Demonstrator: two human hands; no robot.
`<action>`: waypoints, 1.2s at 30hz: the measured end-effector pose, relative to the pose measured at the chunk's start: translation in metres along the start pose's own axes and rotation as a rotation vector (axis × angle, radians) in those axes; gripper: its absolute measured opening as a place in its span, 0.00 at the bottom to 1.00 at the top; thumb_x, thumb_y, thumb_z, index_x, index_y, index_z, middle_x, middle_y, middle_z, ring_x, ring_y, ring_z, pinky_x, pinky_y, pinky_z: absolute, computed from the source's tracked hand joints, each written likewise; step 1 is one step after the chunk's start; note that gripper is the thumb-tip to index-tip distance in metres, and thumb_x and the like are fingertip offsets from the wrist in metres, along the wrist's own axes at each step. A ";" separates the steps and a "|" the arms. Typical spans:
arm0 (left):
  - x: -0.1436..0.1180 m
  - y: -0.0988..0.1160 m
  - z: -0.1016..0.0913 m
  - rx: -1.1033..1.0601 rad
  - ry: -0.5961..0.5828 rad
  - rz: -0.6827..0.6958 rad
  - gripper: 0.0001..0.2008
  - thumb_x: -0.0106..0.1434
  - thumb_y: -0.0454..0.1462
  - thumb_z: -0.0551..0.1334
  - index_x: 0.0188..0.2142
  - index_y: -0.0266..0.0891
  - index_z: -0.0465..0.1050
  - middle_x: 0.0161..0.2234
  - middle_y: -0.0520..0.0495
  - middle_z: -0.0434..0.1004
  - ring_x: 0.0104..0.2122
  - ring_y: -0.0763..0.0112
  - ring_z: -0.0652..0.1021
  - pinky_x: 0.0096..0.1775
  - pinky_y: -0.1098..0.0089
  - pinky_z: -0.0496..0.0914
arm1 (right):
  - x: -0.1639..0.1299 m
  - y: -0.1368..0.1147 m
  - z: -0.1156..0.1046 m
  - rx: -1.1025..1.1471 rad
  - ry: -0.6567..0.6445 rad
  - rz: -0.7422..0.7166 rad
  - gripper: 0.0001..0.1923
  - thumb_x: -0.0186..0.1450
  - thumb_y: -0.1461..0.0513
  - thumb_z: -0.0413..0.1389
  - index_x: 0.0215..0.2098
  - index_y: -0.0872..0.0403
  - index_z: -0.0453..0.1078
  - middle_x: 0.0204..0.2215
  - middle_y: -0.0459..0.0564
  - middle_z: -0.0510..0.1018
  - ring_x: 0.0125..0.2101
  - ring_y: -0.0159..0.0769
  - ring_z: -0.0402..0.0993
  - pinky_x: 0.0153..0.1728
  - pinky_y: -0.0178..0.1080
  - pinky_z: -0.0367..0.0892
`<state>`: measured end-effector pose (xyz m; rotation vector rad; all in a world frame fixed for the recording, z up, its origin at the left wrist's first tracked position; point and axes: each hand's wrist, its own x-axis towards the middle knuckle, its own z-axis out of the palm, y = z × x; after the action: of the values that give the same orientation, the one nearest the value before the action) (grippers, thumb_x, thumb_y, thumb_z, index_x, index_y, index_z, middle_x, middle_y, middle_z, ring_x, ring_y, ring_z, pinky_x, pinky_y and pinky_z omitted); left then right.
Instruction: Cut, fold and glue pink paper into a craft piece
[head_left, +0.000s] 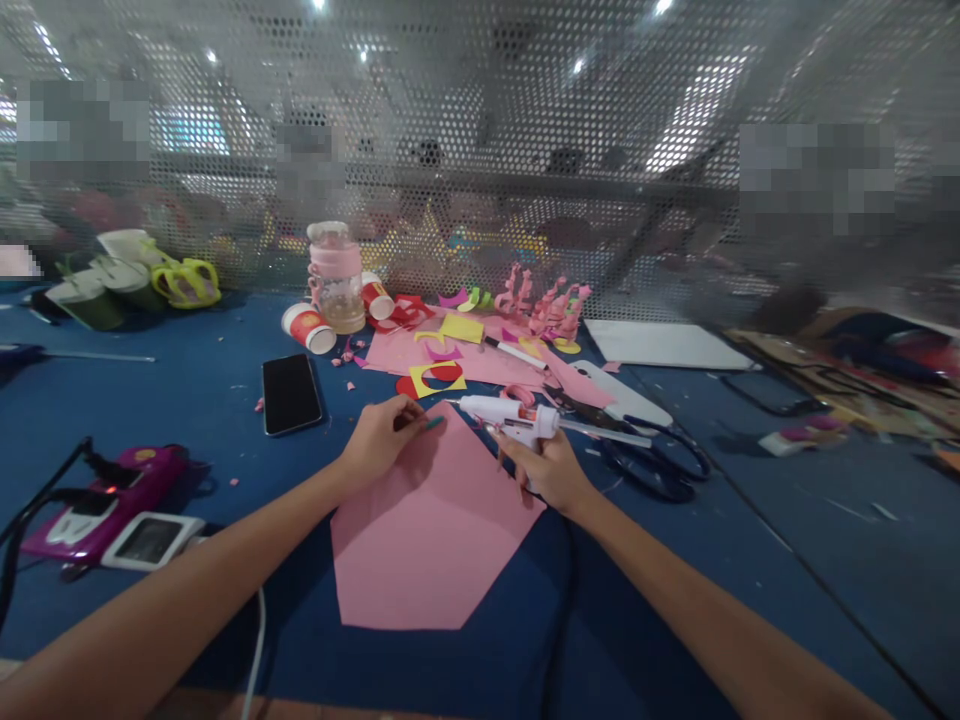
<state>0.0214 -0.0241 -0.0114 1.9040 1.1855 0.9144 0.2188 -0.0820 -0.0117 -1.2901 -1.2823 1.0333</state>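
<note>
My right hand grips a white hot glue gun, its nozzle pointing left over the far corner of a large pink paper sheet lying on the blue table. My left hand rests at the sheet's top left edge, its fingers pinched on a small teal piece close to the nozzle. A black cord runs from the gun down toward me.
A black phone lies left of the sheet. Scissors lie to the right. Behind are pink and yellow paper scraps, red paper cups, a jar and pink paper figures. A purple device sits near left. A perforated screen stands behind.
</note>
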 end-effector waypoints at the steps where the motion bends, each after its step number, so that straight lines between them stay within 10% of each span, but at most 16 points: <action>1: 0.000 0.000 0.000 0.002 -0.001 0.000 0.04 0.53 0.36 0.58 0.27 0.37 0.67 0.25 0.52 0.73 0.25 0.75 0.72 0.28 0.74 0.65 | 0.000 0.000 0.000 -0.005 -0.002 -0.003 0.14 0.50 0.53 0.57 0.24 0.56 0.66 0.05 0.37 0.62 0.03 0.27 0.56 0.02 0.29 0.53; 36: 0.001 0.001 0.000 0.021 0.015 0.006 0.03 0.53 0.36 0.58 0.26 0.37 0.67 0.24 0.52 0.73 0.25 0.75 0.72 0.28 0.74 0.65 | -0.001 -0.005 0.000 -0.081 -0.029 0.001 0.13 0.51 0.53 0.54 0.27 0.55 0.63 0.05 0.36 0.61 0.03 0.28 0.57 0.03 0.30 0.54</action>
<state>0.0225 -0.0240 -0.0103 1.9217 1.2029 0.9242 0.2182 -0.0835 -0.0068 -1.3411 -1.3576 1.0124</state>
